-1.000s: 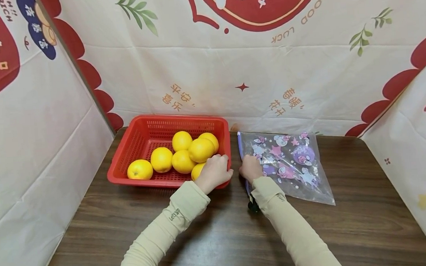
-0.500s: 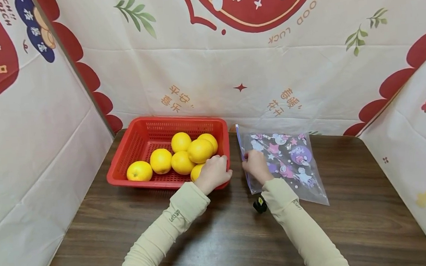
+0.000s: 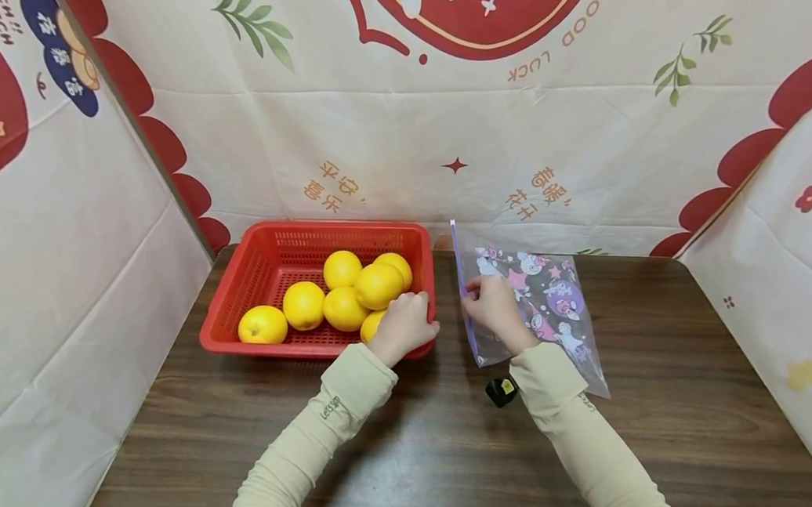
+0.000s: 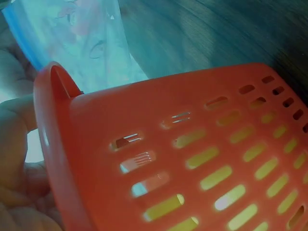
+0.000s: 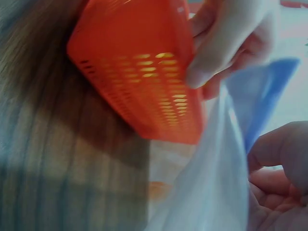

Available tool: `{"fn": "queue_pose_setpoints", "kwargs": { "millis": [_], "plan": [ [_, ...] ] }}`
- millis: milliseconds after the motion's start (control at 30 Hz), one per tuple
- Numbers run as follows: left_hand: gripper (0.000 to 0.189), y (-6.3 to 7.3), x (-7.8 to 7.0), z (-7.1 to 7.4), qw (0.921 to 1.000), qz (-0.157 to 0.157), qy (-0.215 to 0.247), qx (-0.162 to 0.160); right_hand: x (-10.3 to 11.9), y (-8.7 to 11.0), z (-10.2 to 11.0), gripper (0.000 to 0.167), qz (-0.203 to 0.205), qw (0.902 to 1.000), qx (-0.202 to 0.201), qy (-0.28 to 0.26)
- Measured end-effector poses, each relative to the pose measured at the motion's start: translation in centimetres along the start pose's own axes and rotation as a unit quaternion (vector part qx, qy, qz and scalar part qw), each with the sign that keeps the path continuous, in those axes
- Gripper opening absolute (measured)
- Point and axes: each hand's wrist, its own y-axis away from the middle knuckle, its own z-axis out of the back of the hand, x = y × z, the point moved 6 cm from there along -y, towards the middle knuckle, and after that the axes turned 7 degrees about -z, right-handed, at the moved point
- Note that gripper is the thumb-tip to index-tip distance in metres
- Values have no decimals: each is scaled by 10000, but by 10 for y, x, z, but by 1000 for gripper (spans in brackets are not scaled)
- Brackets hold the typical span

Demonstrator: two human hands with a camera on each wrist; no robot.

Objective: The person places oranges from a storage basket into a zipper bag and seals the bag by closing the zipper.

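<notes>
In the head view my left hand (image 3: pixel 402 326) grips the right rim of a red perforated plastic basket (image 3: pixel 232 297). The left wrist view has its fingers (image 4: pixel 12 139) curled at the basket's rim. Several round yellow fruits (image 3: pixel 303 305), like oranges, lie inside, mostly toward the right; my hand partly covers one. To the right, my right hand (image 3: pixel 498 310) pinches the purple-blue zip edge of a clear zip bag (image 3: pixel 543 295) printed with pink, white and purple cartoon figures. That edge is raised, and the right wrist view has the thumb and fingers at the blue strip (image 5: pixel 269 103).
The brown wood-grain table (image 3: pixel 420 449) is enclosed by white printed cloth (image 3: pixel 397 128) at the back and both sides. A small black device (image 3: pixel 502 392) sits beside my right cuff. Basket and bag stand near the back cloth, with a narrow gap between them.
My right hand has shifted slightly up and right along the zip edge, raising that edge and pulling the bag in a little. The left hand keeps its grip on the basket.
</notes>
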Motion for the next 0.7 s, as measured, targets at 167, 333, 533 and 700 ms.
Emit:
{"fn": "queue_pose_setpoints", "kwargs": {
  "millis": [167, 333, 533, 700],
  "plan": [
    [22, 0, 0, 1, 10000, -4, 6, -8, 10, 3, 10, 22, 68, 9998, -60, -175],
    [26, 1, -5, 6, 9993, -206, -140, -274, 21, 7, 22, 21, 269, 9987, -262, -345],
    [34, 5, -21, 24, 9939, -416, 634, -807, 30, 10, 34, 21, 359, 9974, -443, -448],
    [42, 10, -37, 29, 9858, -481, 1569, -358, 34, 10, 44, 23, 223, 9977, -406, -502]
  ]
}}
